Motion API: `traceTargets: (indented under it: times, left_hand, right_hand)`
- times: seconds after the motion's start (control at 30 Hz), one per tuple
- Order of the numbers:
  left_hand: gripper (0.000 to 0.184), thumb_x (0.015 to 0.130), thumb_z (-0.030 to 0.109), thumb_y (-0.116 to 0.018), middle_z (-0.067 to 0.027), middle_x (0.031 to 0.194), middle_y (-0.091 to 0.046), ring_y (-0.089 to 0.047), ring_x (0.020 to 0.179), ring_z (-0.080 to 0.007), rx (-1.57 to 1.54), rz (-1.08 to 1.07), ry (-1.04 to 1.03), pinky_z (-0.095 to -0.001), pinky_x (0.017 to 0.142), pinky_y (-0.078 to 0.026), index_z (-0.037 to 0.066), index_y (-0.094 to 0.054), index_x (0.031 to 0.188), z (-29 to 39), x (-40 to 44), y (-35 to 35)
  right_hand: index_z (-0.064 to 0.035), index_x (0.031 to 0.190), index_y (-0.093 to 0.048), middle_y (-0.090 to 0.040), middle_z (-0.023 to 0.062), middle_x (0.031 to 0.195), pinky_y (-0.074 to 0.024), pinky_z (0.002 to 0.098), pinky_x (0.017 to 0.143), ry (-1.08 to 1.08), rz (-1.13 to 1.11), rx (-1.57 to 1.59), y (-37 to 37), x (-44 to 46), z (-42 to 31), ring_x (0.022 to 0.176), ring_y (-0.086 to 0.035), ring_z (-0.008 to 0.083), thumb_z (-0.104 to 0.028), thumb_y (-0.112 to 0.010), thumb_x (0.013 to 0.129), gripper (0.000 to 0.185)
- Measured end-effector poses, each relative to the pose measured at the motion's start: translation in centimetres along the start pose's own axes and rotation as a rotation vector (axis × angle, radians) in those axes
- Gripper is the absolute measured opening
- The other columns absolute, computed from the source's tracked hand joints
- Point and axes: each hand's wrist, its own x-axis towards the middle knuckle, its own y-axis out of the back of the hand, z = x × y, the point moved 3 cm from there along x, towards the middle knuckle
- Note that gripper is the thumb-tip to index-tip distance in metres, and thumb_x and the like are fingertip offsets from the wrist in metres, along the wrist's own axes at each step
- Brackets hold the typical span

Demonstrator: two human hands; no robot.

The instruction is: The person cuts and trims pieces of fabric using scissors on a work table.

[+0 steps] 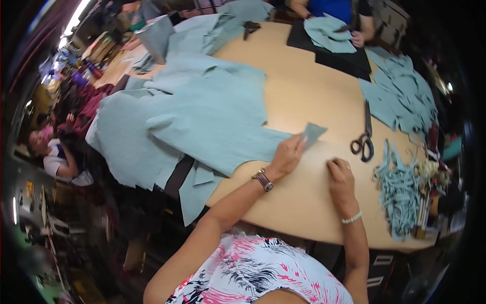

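Observation:
A large sheet of pale teal leather or suede-like material (207, 126) spreads over the left side of the table. My left hand (288, 154), with a watch on its wrist, is closed on the narrow end of this sheet, and the pointed tip (315, 131) sticks out past its fingers. To its right, my right hand (341, 183) is over the table with curled fingers, apart from the sheet; no thing shows in it. Dark-handled scissors (363, 146) lie beyond my right hand, blades pointing away.
Thin teal strips (400, 192) are heaped at the right edge, with larger teal scraps (402, 91) behind. Across the table (298, 76), a person's hand (358, 39) is at a teal piece on a black board (334, 63). A dark tool (250, 29) lies at the back.

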Motion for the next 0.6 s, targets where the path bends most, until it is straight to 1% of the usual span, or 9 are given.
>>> traceTargets:
  times: [0.07, 0.13, 0.17, 0.23, 0.33, 0.37, 0.43, 0.5, 0.6]
  left_hand:
    - [0.027, 0.09, 0.02, -0.043, -0.023, 0.09, -0.058, -0.056, 0.082, -0.0363, 0.001, -0.077, 0.025, -0.0369, 0.07, -0.046, 0.001, -0.055, 0.105, 0.5, -0.5, -0.3]
    - [0.029, 0.09, 0.022, -0.045, -0.021, 0.089, -0.058, -0.057, 0.082, -0.0315, -0.004, -0.059, -0.083, -0.0343, 0.073, -0.045, 0.002, -0.055, 0.108, 0.6, -1.4, -1.5]
    - [0.031, 0.09, 0.024, -0.046, -0.02, 0.089, -0.059, -0.057, 0.081, -0.0292, -0.008, -0.058, -0.132, -0.033, 0.075, -0.045, 0.002, -0.055, 0.11, 0.7, -2.1, -2.3]
    - [0.031, 0.089, 0.024, -0.047, -0.0185, 0.1, -0.058, -0.054, 0.096, -0.0291, 0.031, -0.175, -0.251, -0.0375, 0.085, -0.041, 0.004, -0.056, 0.111, 1.3, -3.8, -4.0]
    - [0.036, 0.087, 0.028, -0.05, -0.0171, 0.116, -0.052, -0.046, 0.113, -0.0309, 0.237, -0.369, -0.449, -0.0442, 0.096, -0.032, 0.004, -0.055, 0.114, 1.9, -7.3, -7.6]
    - [0.039, 0.086, 0.031, -0.051, -0.0168, 0.12, -0.05, -0.042, 0.118, -0.0318, 0.329, -0.435, -0.521, -0.0464, 0.1, -0.029, 0.004, -0.054, 0.115, 2.5, -7.9, -8.0]
    - [0.047, 0.083, 0.036, -0.054, -0.0186, 0.124, -0.046, -0.039, 0.12, -0.0335, 0.288, -0.459, -0.582, -0.0486, 0.101, -0.026, 0.002, -0.052, 0.116, 3.4, -8.5, -8.3]
    - [0.057, 0.078, 0.042, -0.058, -0.0202, 0.126, -0.044, -0.037, 0.122, -0.0336, 0.293, -0.385, -0.675, -0.0495, 0.103, -0.023, 0.001, -0.049, 0.117, 4.1, -8.0, -7.4]
    - [0.051, 0.077, 0.036, -0.061, -0.0187, 0.121, -0.048, -0.04, 0.119, -0.0333, 0.44, -0.102, -0.6, -0.0489, 0.099, -0.027, 0.001, -0.051, 0.113, 5.4, -3.7, -0.5]
  right_hand:
    - [0.0016, 0.089, -0.059, -0.056, 0.0162, 0.089, -0.0442, 0.0383, 0.074, -0.048, 0.016, -0.041, 1.6, -1.2, 2.4, 0.086, -0.054, 0.032, 0.003, -0.048, 0.072, 0.02]
    - [0.0017, 0.087, -0.059, -0.056, 0.0166, 0.087, -0.0448, 0.0384, 0.07, -0.028, 0.092, -0.2, 3.5, -2.2, 5.4, 0.083, -0.054, 0.0324, 0.003, -0.049, 0.073, 0.018]
    - [0.0028, 0.086, -0.059, -0.056, 0.017, 0.091, -0.0445, 0.0404, 0.072, -0.18, 0.141, -0.216, 4.5, -2.8, 7.2, 0.085, -0.055, 0.0333, 0.004, -0.05, 0.074, 0.015]
    - [0.004, 0.085, -0.058, -0.056, 0.0168, 0.093, -0.0444, 0.0413, 0.074, -0.141, 0.376, -0.41, 7.3, -3.4, 10.2, 0.086, -0.055, 0.0334, 0.004, -0.051, 0.076, 0.012]
    - [0.0046, 0.088, -0.057, -0.056, 0.0164, 0.092, -0.0443, 0.0399, 0.075, -0.082, 0.49, -0.863, 10.7, -2.4, 10.9, 0.084, -0.056, 0.032, 0.005, -0.05, 0.077, 0.013]
    - [0.004, 0.089, -0.057, -0.056, 0.0161, 0.092, -0.0443, 0.0392, 0.076, -0.205, 0.442, -0.737, 11.3, -2.1, 11.4, 0.084, -0.056, 0.0314, 0.005, -0.05, 0.077, 0.014]
    - [0.0028, 0.092, -0.057, -0.056, 0.0155, 0.092, -0.0442, 0.0378, 0.076, -0.441, 0.331, -0.487, 11.8, -1.3, 12.4, 0.084, -0.056, 0.0303, 0.004, -0.05, 0.077, 0.016]
    - [0.0019, 0.094, -0.056, -0.056, 0.0151, 0.092, -0.0442, 0.037, 0.075, -0.344, 0.342, -0.39, 11.1, 0.9, 10.6, 0.083, -0.056, 0.0302, 0.002, -0.052, 0.077, 0.017]
    - [0.0006, 0.094, -0.056, -0.056, 0.0145, 0.093, -0.0442, 0.0356, 0.074, -0.202, 0.306, -0.223, 7.3, 3.1, 7.6, 0.083, -0.055, 0.0307, -0.002, -0.053, 0.08, 0.015]
